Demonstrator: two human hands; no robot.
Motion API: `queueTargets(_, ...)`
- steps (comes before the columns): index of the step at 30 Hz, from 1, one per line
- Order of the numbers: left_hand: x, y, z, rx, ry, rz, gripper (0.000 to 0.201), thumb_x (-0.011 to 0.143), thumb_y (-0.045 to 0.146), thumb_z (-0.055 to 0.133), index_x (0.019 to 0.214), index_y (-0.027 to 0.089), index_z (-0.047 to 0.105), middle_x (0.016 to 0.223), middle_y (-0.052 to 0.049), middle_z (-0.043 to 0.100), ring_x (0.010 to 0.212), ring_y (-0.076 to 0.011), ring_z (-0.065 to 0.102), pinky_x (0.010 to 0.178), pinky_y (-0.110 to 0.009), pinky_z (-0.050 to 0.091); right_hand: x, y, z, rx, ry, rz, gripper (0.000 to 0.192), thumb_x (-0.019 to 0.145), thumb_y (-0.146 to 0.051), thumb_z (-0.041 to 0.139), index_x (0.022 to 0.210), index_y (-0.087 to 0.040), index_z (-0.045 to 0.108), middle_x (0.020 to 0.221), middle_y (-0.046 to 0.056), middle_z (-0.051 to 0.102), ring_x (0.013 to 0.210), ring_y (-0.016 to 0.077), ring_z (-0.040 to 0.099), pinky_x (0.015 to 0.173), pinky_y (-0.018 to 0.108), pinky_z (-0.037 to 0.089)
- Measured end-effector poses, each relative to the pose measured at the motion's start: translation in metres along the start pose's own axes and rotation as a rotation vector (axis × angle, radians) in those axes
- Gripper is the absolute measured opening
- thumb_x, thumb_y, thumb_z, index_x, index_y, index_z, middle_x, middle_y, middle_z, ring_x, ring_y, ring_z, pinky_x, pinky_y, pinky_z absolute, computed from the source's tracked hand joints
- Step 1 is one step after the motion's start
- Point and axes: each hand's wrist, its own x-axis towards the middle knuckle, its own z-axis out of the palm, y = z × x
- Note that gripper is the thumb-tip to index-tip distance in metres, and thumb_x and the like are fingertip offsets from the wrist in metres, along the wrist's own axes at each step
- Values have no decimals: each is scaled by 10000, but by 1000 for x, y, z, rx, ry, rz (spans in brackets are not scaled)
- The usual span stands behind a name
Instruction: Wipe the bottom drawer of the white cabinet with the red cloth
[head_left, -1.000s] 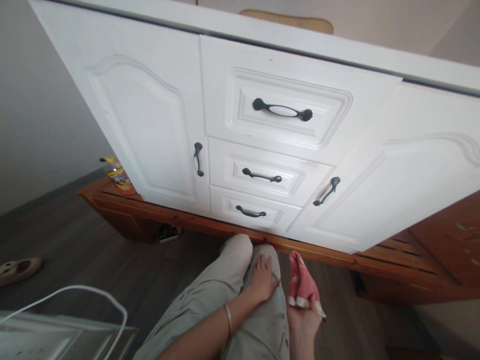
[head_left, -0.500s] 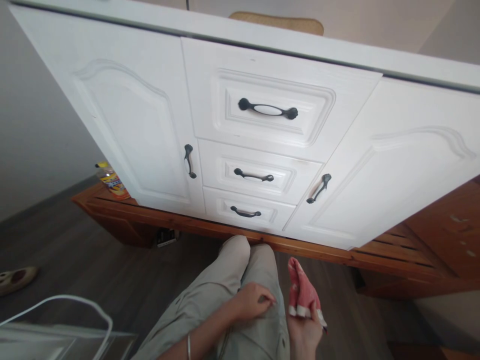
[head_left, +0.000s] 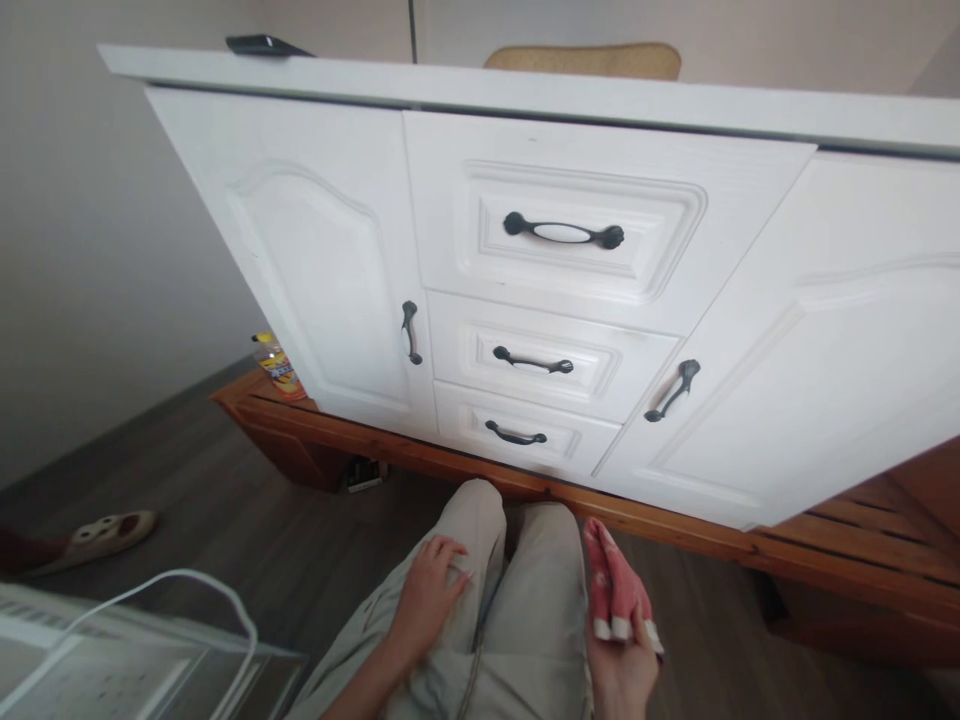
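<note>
the right hand [head_left: 622,665] grips a red cloth [head_left: 615,590] beside the knee. the left hand [head_left: 427,595] rests loose on the leg. wiping the white cabinet [head_left: 315,260] seems next: lift the cloth up.

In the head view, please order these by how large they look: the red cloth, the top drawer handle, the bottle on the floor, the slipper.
1. Top drawer handle
2. Red cloth in the right hand and slipper: look alike, unranked
3. Bottle, partly hidden by the cabinet
</note>
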Motion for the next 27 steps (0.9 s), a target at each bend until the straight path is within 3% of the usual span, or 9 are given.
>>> queueTargets(3, 5, -4, 3, 109, 10, -56, 317, 867, 253, 610, 1179, 213, 657, 1244, -90, 654, 1210, -270, 590, 1085, -372, 429, 13, 11, -15, -35, -54, -8, 659, 832, -454, 681, 1408, -136, 641, 1502, 222, 624, 1484, 366, 505, 1116, 567, 551)
queueTargets(9, 12, -16, -7, 327, 18, -149, 398, 892, 281, 654, 1269, 189, 564, 1308, -109, 630, 1260, -283, 588, 1069, -355, 422, 15, 23, -16, 7, 79, 13, 505, 834, -426, 718, 1210, -89, 716, 1405, 226, 690, 1327, 307, 646, 932, 386, 659)
queueTargets(14, 17, -25, -9, 354, -113, -148, 200, 1005, 250, 481, 1192, 206, 537, 1133, -94, 713, 1103, -265, 687, 898, -335, 454, 9, 26, -3, 11, 1, 54, 470, 802, -417, 791, 1155, -109, 752, 1376, 224, 711, 1286, 311, 675, 919, 379, 674)
queueTargets(18, 25, -23, -11, 317, -255, -120, 203, 1026, 189, 376, 1188, 223, 495, 1056, -77, 750, 1018, -251, 724, 830, -324, 439, 6, 34, 11, -26, -5, 134, 417, 721, -418, 875, 1048, -174, 792, 1220, 164, 791, 1180, 281, 734, 876, 358, 690)
queueTargets(23, 23, -16, -41, 205, -377, -22, 151, 990, 195, 412, 1121, 231, 479, 1052, -64, 744, 984, -222, 714, 829, -292, 434, 3, 41, 32, 37, 0, 191, 578, 664, -407, 897, 1175, -167, 777, 1435, 149, 700, 1289, 264, 684, 954, 302, 659)
queueTargets(27, 6, -14, -64, 155, -460, 55, 151, 1013, 260, 367, 1081, 243, 501, 1027, -58, 739, 951, -211, 703, 798, -276, 422, 6, 44, 25, 26, 107, 128, 442, 653, -360, 909, 1038, -171, 808, 1218, 139, 805, 1075, 238, 770, 847, 311, 688)
